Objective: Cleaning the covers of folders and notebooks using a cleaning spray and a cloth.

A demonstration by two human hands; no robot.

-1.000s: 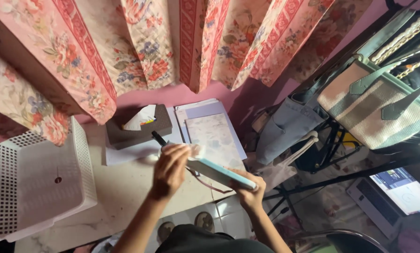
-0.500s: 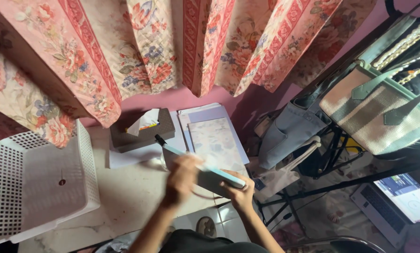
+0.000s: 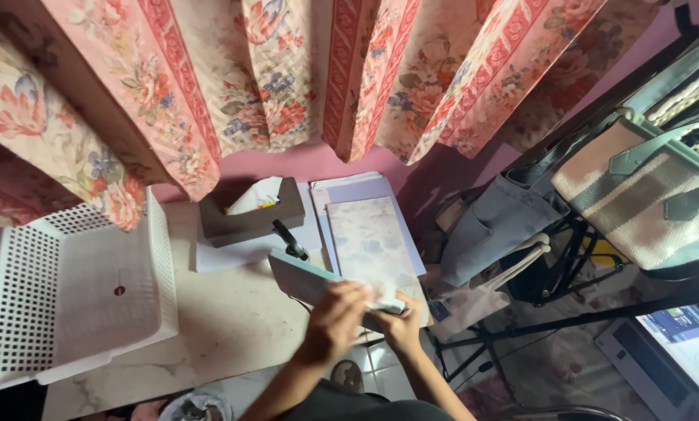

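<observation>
Far left on the marble-look table we've got a white perforated plastic basket, then a brown tissue box with a white tissue poking out, sitting by the pink wall. In the middle our left hand presses a white cloth onto a flat teal-edged tablet-like thing above the table's front edge, while our right hand grips its near end. Off to the right hang a grey denim bag and a woven tote with green straps, with an open laptop on the floor.
</observation>
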